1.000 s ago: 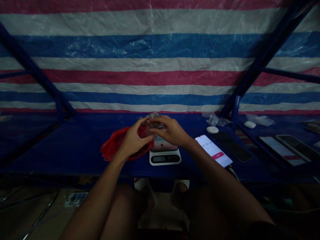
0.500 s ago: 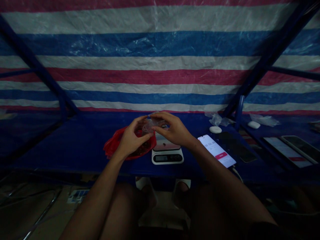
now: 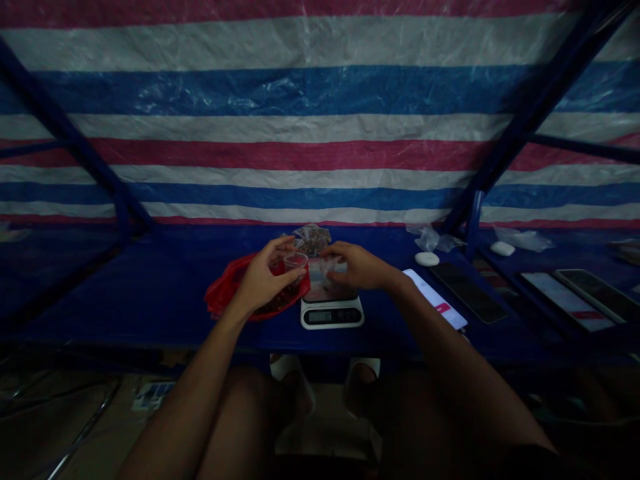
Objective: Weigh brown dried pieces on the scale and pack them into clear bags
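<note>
My left hand (image 3: 263, 280) is closed around a small clear plastic cup (image 3: 295, 261), held over a red plastic bag (image 3: 225, 293) with dark contents on the blue table. My right hand (image 3: 361, 265) pinches a small clear plastic bag (image 3: 325, 270) that rests on the platform of a white digital scale (image 3: 331, 312). Just behind the scale lies another clear bag with dark pieces (image 3: 313, 239).
Right of the scale lies a lit phone (image 3: 437, 308), then a dark phone (image 3: 467, 292), a white round case (image 3: 427, 259) and crumpled clear bags (image 3: 430, 237). More phones (image 3: 580, 293) lie on the neighbouring table. Blue frame posts stand at both sides; a striped tarp hangs behind.
Both hands have come apart and lowered. The left now holds the cup alone, and the right has brought the clear bag down onto the scale.
</note>
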Tool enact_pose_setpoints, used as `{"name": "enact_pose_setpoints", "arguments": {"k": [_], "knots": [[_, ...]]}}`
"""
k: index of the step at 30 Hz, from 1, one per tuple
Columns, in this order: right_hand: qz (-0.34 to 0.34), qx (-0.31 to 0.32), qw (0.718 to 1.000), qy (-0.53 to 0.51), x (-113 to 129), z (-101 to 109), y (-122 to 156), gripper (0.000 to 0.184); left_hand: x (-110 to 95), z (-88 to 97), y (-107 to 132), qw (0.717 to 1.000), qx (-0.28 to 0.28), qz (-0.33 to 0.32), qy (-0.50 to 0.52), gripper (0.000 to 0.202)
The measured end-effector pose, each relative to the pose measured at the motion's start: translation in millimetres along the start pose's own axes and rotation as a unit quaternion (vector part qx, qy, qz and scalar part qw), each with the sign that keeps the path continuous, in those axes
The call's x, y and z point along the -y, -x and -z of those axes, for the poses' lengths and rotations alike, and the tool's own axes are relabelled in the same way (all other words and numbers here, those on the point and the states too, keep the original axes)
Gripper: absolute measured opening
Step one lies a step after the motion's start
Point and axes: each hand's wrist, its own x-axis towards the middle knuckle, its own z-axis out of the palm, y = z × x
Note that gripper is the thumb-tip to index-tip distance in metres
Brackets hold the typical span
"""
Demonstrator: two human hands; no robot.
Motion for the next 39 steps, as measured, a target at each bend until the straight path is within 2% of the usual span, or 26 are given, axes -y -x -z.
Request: {"name": "enact_pose_setpoints", "arguments": {"k": [3, 6, 9, 12, 18, 21, 27, 33, 39], "knots": [[-0.019, 0.032, 0.999, 0.029, -5.0, -4.0, 3.7, 0.048, -0.5, 1.3, 0.7, 1.0, 0.004, 0.003, 0.006, 0.072], [0.036, 0.016, 0.996, 0.084, 2.1, -0.2, 8.1, 0.052, -1.2, 2.7, 1.7, 1.0, 0.006, 0.002, 0.0, 0.07], [0.084, 0.014, 0.987, 0.133, 13.3, 5.7, 12.5, 0.034, -1.5, 4.6, 2.7, 1.0, 0.005, 0.002, -0.01, 0.069], [0.097, 0.043, 0.98, 0.17, 18.4, 4.2, 16.0, 0.013, -3.5, 5.8, 3.6, 1.0, 0.011, 0.012, -0.017, 0.068], [0.096, 0.061, 0.975, 0.191, 13.5, -10.8, 17.0, 0.009, -5.2, 5.5, 5.9, 0.999, 0.04, 0.007, -0.036, 0.069], [0.105, 0.045, 0.976, 0.184, 14.2, -8.2, 15.5, 0.009, -3.2, 5.8, 6.6, 0.997, 0.05, -0.005, -0.052, 0.071], [0.13, -0.1, 0.976, 0.143, 31.7, 0.4, 7.5, 0.022, -7.7, -1.7, 5.3, 0.995, 0.072, -0.016, -0.062, 0.073], [0.125, -0.056, 0.982, 0.127, 47.9, -7.7, 2.4, 0.029, -10.3, -7.4, 3.7, 0.996, 0.058, -0.037, -0.055, 0.064], [0.114, -0.066, 0.989, 0.065, 48.4, -16.6, -0.6, 0.016, -10.0, -9.3, 4.0, 0.995, 0.05, -0.053, -0.072, 0.064]]}}
